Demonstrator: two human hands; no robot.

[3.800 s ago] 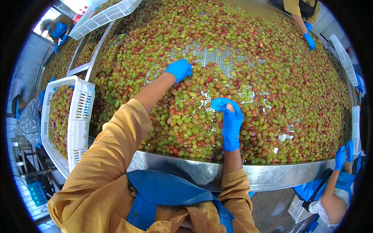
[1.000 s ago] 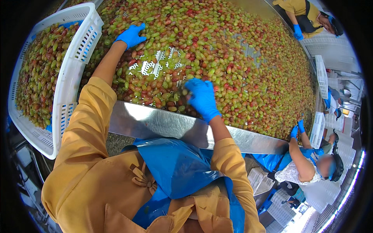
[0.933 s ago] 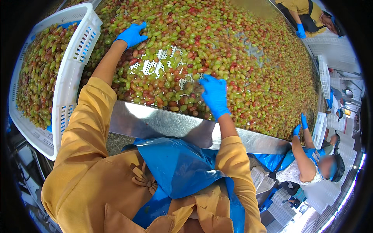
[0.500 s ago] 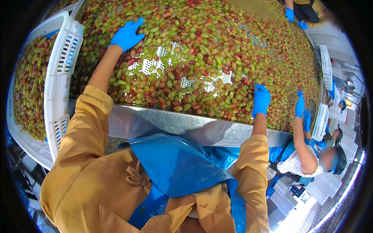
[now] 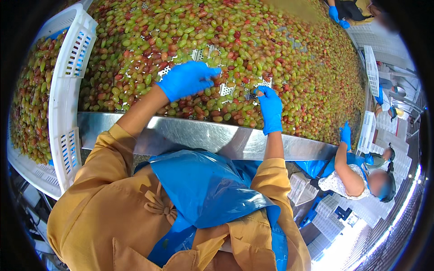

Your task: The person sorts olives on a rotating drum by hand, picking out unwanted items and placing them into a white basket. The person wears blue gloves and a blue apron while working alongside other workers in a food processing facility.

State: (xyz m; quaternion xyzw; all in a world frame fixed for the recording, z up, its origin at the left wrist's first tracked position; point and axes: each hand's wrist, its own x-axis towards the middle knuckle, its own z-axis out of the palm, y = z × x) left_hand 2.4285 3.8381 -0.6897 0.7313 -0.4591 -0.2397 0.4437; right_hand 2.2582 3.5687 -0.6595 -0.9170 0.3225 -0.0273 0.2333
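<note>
Loose green and red grapes (image 5: 316,90) cover a wide perforated white sorting surface (image 5: 227,90). My left hand (image 5: 186,81), in a blue glove, is over the grapes left of the middle, its fingers stretched to the right and apart. To its right, my right hand (image 5: 272,112), also blue-gloved, is bent with thumb and fingertips closed together just above the grapes. Whatever lies between those fingertips is too small to make out. Both forearms, in tan sleeves, reach over the metal edge (image 5: 194,134) of the table.
A white slotted crate (image 5: 68,95) full of grapes stands at the left. Near the right end a co-worker's gloved hand (image 5: 346,134) is at the table. Another person's gloved hands (image 5: 334,14) are at the far right corner. White crates (image 5: 367,131) stand along the right side.
My left hand has moved right and nearer from the far left. My right hand has moved left and its fingertips have come together. Bare patches of the surface are partly covered by grapes.
</note>
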